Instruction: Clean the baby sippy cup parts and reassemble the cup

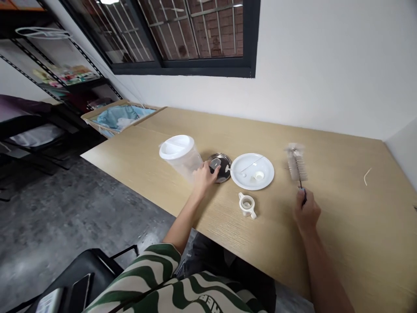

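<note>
My left hand [204, 176] pinches a small clear plastic piece [215, 163] over a round, shallow metal dish [224, 175]; its exact kind is hard to make out. Just left of that hand, a tall translucent container [187, 163] with a white top leans to one side. In my right hand [306, 211] is the handle of a bottle brush [297, 164], its bristles pointing away from me and slightly blurred. Between the hands lie a round white lid-like disc [241, 178] with a small raised ring and a white ring-shaped part [246, 203] with two side tabs.
A short pale curved strip [367, 176] lies at the right of the wooden table [332, 243]. Beyond the table's left end stands a basket [94, 114] lined with blue. A black chair [94, 261] holding a phone is at lower left. A wall and window border the back.
</note>
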### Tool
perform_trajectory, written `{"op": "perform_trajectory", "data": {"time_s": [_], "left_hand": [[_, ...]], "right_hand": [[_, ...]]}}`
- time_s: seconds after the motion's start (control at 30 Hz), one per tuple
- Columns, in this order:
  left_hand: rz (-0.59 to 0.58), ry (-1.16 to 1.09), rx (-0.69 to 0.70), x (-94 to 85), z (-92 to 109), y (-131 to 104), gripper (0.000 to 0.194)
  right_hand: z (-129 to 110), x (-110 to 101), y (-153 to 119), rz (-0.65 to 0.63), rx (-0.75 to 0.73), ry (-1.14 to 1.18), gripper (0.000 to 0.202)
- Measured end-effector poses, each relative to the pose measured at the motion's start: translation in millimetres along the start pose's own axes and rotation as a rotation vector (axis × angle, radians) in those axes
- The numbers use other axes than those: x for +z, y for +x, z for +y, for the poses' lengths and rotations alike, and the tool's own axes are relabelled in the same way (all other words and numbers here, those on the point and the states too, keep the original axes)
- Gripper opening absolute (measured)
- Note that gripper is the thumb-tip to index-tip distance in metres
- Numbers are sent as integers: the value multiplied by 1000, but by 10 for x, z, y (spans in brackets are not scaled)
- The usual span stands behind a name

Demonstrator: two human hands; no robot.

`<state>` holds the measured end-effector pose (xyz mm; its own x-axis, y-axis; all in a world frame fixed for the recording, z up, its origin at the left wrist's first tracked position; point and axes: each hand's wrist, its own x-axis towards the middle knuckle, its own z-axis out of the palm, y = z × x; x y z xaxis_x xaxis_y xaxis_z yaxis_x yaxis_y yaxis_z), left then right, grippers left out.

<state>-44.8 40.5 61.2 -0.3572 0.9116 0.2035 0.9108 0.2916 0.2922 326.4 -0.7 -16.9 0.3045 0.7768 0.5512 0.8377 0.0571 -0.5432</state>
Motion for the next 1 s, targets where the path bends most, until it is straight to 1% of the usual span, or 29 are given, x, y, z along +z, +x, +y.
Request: {"op": "perform_trajectory", "data": {"time_s": [0.07, 0.2, 0.3, 0.37, 0.43, 0.53, 0.57, 0.6, 0.63, 0.67, 0.73, 0.8, 0.83, 0.9, 1.0], "left_hand": [[-54, 132, -29, 81, 92, 32, 50], [-124, 201, -29, 234, 192, 118, 42], [-129, 234, -23, 256, 235, 114, 43], [-111, 239, -7, 203, 275, 64, 46], [-76, 235, 13, 106, 330, -6, 47], [1, 219, 48, -68, 441, -101, 42], [28, 197, 84, -119, 489, -121, 41], [42, 163, 151, -159, 543, -132, 41], [35, 123, 246, -187, 605, -134, 41], [9, 83, 358, -200, 673, -128, 41], [-96, 33, 571, -177, 826, -94, 37], [-225, 44, 688, -92, 982, -44, 31], [-285, 57, 718, -31, 1053, -16, 30], [-394, 93, 743, 111, 1168, 36, 34], [-501, 157, 711, 305, 1252, 104, 36]], "right_hand": [[30, 22, 11, -9, 16, 4, 61], [35, 24, 40, 0, 45, -4, 60], [10, 8, 59, 8, 64, 1, 58], [-3, 1, 66, 3, 79, 7, 57], [-9, -1, 66, -11, 88, 14, 57], [-10, 2, 59, -26, 82, 24, 56], [-10, 4, 56, -25, 80, 26, 56], [-9, 5, 53, -24, 78, 27, 57], [-9, 7, 50, -24, 77, 27, 57], [-8, 8, 48, -27, 77, 26, 58], [-6, 11, 49, -31, 84, 29, 57], [-1, 14, 54, -32, 97, 39, 55], [4, 14, 59, -31, 103, 43, 55], [21, 13, 73, -27, 113, 42, 55], [61, 10, 99, -24, 126, 21, 55]]}}
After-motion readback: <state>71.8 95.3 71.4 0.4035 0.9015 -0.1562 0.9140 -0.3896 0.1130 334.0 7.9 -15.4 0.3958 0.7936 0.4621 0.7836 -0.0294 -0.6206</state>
